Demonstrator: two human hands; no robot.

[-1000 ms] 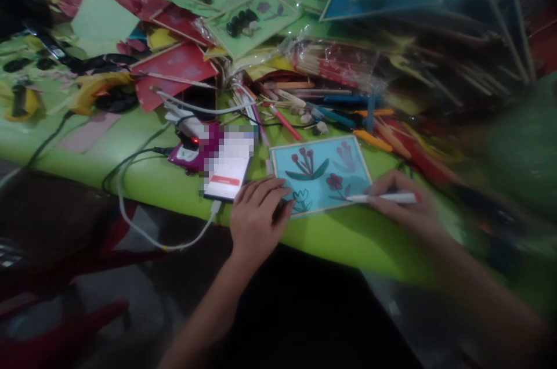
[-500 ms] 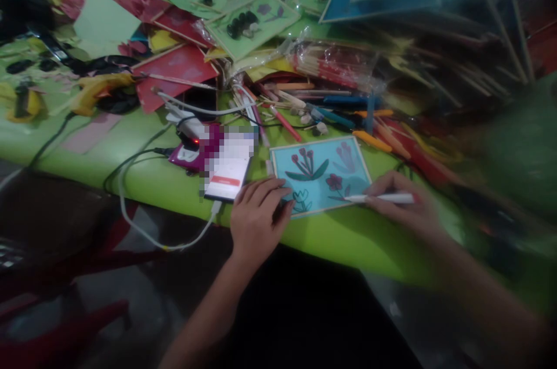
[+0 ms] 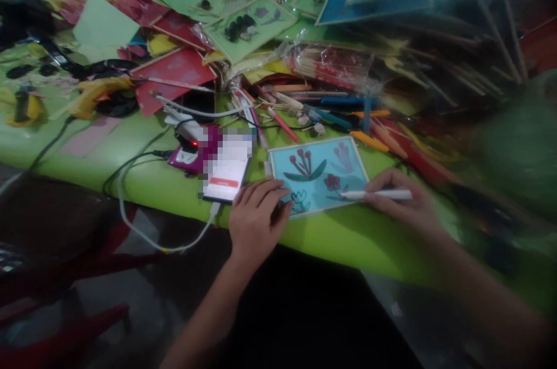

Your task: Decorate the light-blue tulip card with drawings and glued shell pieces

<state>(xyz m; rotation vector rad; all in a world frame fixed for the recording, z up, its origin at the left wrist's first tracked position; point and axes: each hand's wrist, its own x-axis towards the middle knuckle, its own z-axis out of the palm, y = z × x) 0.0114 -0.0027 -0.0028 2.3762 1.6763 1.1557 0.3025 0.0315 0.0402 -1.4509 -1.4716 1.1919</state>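
Several bent fingers of the right hand (image 3: pixel 398 201) pinch a slim, smooth white pen (image 3: pixel 394 195), red at its back end; tip at a drawn flower, contact unclear. Left hand (image 3: pixel 256 215): fingers loosely curved, part-spread, gripping nothing visible, resting over the lower-left corner of the blue card (image 3: pixel 319 174). Card is flat, rectangular, pale narrow border, lying between both hands on the glossy green table (image 3: pixel 348 244), rounded front edge. Flat phone (image 3: pixel 226 169) just left, boxy purple block (image 3: pixel 187 157) beside it. Behind: crinkly clear plastic (image 3: pixel 331 61), thin sticks.
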